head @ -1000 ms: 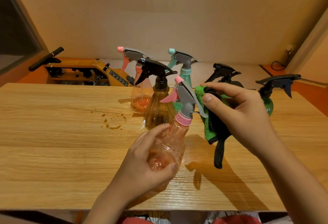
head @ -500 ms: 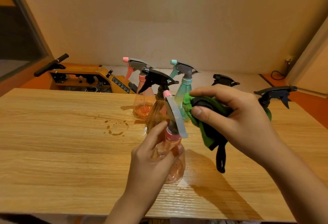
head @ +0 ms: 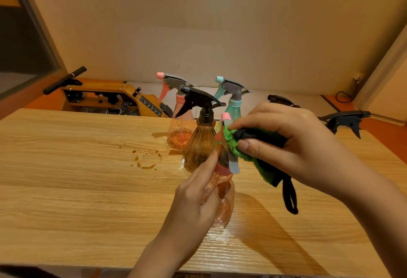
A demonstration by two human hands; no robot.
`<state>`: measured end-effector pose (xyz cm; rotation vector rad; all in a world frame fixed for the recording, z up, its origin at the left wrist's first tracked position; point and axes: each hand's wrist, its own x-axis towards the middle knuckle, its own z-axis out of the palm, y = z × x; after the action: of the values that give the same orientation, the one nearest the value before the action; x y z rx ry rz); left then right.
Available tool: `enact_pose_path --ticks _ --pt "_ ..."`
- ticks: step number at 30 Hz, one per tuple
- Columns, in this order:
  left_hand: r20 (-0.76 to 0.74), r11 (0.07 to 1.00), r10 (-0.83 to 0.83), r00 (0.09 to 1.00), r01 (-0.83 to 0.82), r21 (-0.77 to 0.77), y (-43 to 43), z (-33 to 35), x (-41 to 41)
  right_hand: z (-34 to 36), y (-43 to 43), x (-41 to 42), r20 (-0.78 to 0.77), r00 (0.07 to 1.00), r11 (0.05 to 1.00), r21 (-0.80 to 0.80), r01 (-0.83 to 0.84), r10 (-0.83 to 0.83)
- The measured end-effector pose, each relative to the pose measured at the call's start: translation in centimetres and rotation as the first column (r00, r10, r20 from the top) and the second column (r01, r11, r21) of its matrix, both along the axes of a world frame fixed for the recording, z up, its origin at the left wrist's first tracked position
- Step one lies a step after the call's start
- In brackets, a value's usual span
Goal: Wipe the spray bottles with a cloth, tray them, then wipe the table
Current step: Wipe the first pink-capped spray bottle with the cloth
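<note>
My left hand [head: 196,198] grips a clear pink spray bottle [head: 223,194] upright just above the wooden table [head: 88,189]. My right hand [head: 293,145] holds a green and black cloth [head: 248,149] pressed against that bottle's grey trigger head. Behind them stand an amber bottle with a black sprayer [head: 199,145], a pink bottle with a grey sprayer [head: 179,127] and a teal bottle [head: 233,105]. Two black sprayer heads [head: 345,119] show at the right, their bottles hidden by my right hand.
A ring of brown liquid spots [head: 146,159] marks the table left of the bottles. A yellow machine with a black handle [head: 105,99] sits on the floor beyond the table's far edge. No tray is in view.
The held bottle has gone from tilted toward me to upright, and my left hand has shifted up its body. The cloth has moved left onto the trigger head.
</note>
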<state>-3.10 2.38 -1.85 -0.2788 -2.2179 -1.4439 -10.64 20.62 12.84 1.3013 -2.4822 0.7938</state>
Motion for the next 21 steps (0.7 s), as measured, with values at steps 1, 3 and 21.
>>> enact_pose_path --ticks 1,3,21 --pt "0.003 1.0 -0.015 1.0 0.015 -0.004 0.0 0.0 0.0 0.0 0.0 0.0 -0.014 1.0 1.0 -0.005 0.011 -0.011" --pt "0.014 0.999 -0.041 0.999 0.041 -0.008 0.0 -0.1 0.1 -0.2 -0.3 0.0 -0.055 0.997 0.998 -0.033 0.059 -0.06" --pt "0.029 0.981 -0.076 0.997 0.08 -0.179 0.2 0.2 0.2 1.1 0.0 -0.2 0.018 1.0 0.998 0.057 0.01 -0.011"
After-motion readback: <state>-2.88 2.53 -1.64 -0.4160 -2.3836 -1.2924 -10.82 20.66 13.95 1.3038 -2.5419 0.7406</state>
